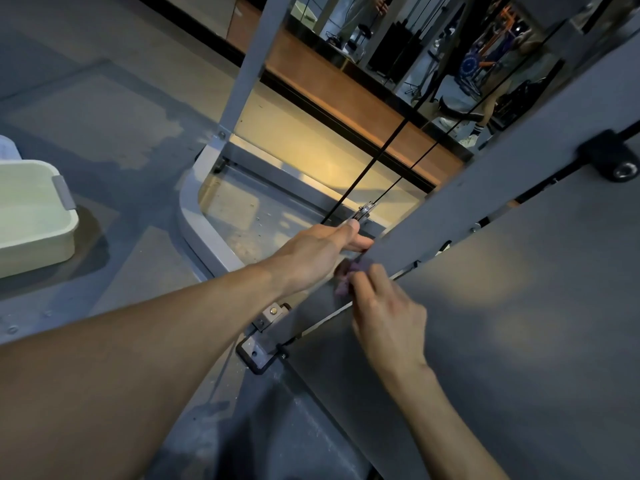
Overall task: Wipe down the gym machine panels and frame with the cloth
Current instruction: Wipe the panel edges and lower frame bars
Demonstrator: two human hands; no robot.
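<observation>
The cloth (344, 277) — a small purplish wad — is sitting bunched against the grey frame bar (450, 199), which is running diagonally from lower left up to upper right. The right hand (388, 317) is pinching the cloth with curled fingers. The left hand (318, 252) is gripping the bar's edge just above it — fingers wrapped behind. A pale bin (34, 216) is standing on the floor, well apart.

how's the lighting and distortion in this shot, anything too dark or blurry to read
Head view: dim and bluish overall, with one warm bright patch on the floor behind the frame; wide-angle lens bends straight edges near the borders; the cloth between the left hand and right hand is shadowed and soft; the mirror reflections are murky.
</observation>
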